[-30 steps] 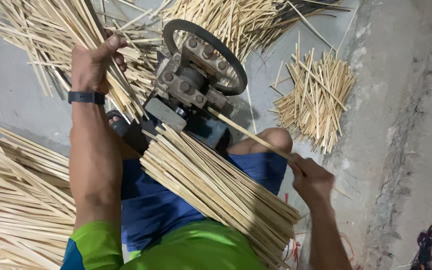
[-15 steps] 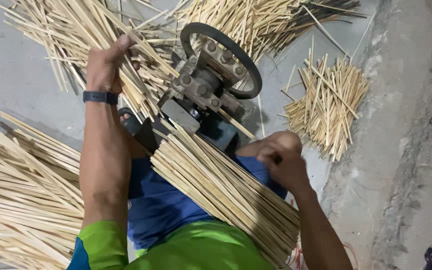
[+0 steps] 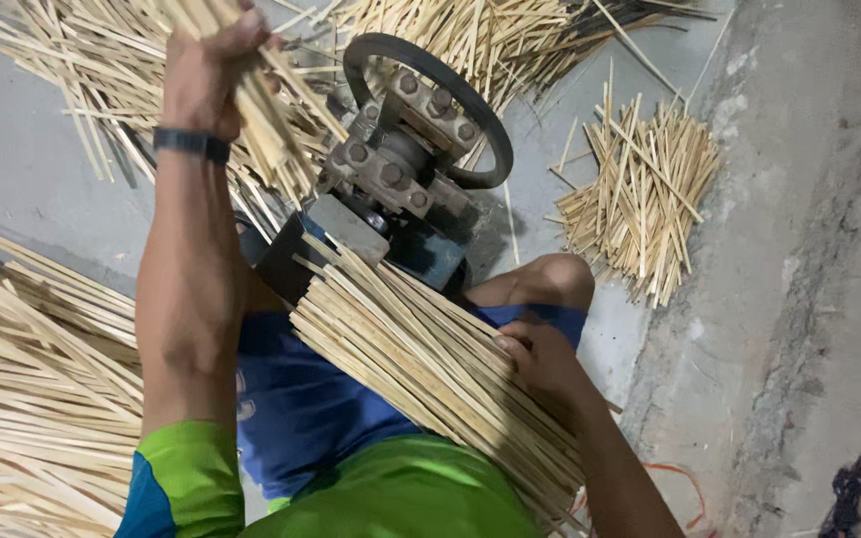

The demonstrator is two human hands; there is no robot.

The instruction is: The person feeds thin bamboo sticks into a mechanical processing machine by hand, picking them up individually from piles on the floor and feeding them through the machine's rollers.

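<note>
While the left hand (image 3: 206,75) closes around a fistful of thin bamboo sticks (image 3: 271,130) in the upper left of the frame, the right hand (image 3: 540,359) lies low and right of centre, its fingers curled loosely over the edge of a thick bundle of splints (image 3: 421,369) that rests across the person's lap; whether it grips any single splint there cannot be told. The sticks in the left hand fan downward toward a small metal machine (image 3: 391,184) at top centre, whose dark round wheel (image 3: 430,100) stands tilted behind a block studded with bolts. A dark wristband (image 3: 189,142) circles the left wrist. The lap bundle runs slantwise from just below the machine down toward the lower right, over blue shorts (image 3: 311,408) and a green shirt (image 3: 401,498), with a bare knee (image 3: 545,279) showing just above the right hand. On the grey floor (image 3: 32,189) more sticks lie about: a broad heap (image 3: 32,399) at the left edge, a scattered spread (image 3: 490,35) along the top, and a smaller loose pile (image 3: 640,199) to the right, beside a rough concrete strip (image 3: 809,249).
</note>
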